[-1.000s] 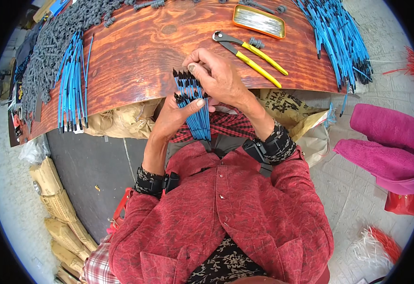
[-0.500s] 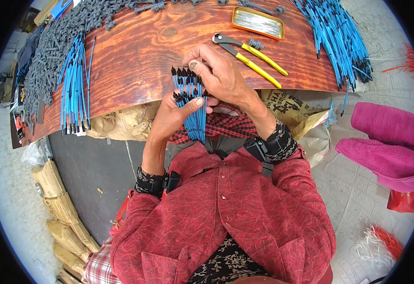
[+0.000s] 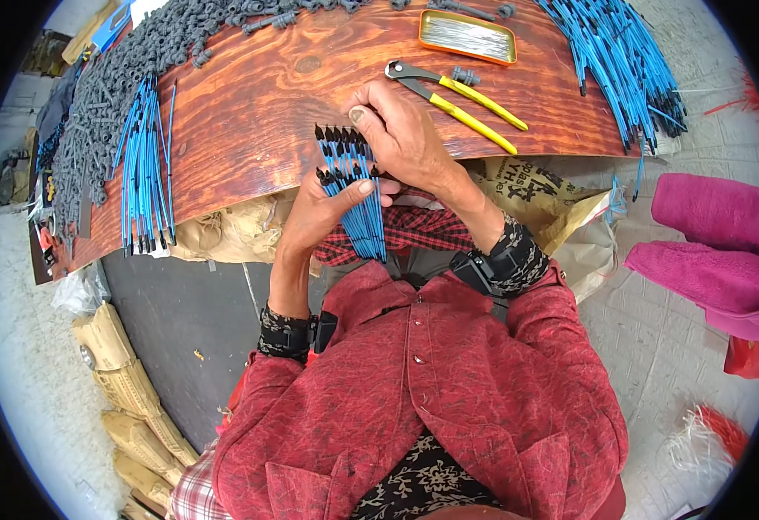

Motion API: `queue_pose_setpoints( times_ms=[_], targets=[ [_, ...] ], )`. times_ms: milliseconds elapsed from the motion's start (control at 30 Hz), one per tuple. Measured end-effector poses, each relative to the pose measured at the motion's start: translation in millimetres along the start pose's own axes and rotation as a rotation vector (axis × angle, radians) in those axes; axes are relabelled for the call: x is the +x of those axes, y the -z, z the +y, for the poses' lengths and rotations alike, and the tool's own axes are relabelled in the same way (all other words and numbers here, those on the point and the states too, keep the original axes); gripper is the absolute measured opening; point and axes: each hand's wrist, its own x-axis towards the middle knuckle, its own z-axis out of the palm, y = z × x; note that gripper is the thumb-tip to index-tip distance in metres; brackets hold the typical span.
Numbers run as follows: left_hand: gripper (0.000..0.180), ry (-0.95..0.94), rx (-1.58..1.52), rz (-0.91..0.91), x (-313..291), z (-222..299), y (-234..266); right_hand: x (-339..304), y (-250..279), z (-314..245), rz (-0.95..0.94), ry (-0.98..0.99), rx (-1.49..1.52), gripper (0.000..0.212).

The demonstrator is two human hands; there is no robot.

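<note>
My left hand (image 3: pixel 316 211) is closed round a bundle of thin blue rods with black pointed tips (image 3: pixel 362 217), its thumb lying across them. The tips face the table and the plain ends hang over my lap. Beside the tips, my right hand (image 3: pixel 403 134) has its fingers curled, thumb against forefinger. What it pinches, if anything, is too small or hidden to make out. Just beyond that hand lie pincers with yellow handles (image 3: pixel 470 108), jaws to the left, and a small dark grey ribbed fitting (image 3: pixel 465 75).
An orange-rimmed tin of thin metal pins (image 3: pixel 469 39) sits at the table's (image 3: pixel 249 113) far side. Grey plastic parts (image 3: pixel 102 113) heap along the left. More blue rods lie in a left bunch (image 3: pixel 143 173) and a right pile (image 3: pixel 622 65). Magenta padding (image 3: pixel 709 251) is at right.
The whole view has shifted slightly. Both hands keep nearly the same pose, the left still gripping the bundle and the right curled beside its tips.
</note>
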Motion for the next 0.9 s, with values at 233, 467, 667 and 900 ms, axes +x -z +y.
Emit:
queue_pose_setpoints(
  times_ms=[233, 467, 667, 900],
  targets=[
    [0.03, -0.029, 0.012, 0.015, 0, -4, -3, -5, 4, -1, 0.042, -0.093, 0.05, 0.016],
    [0.034, -0.03, -0.015, 0.06, 0, -8, -3, -17, 34, -1, 0.15, -0.064, 0.171, 0.015],
    [0.034, -0.016, -0.033, 0.065, -1, -8, -2, -45, 39, -5, 0.003, -0.029, 0.071, 0.015],
    [0.033, -0.063, -0.042, 0.049, 2, -12, -2, -48, 21, -3, 0.047, -0.164, 0.316, 0.014]
  ],
)
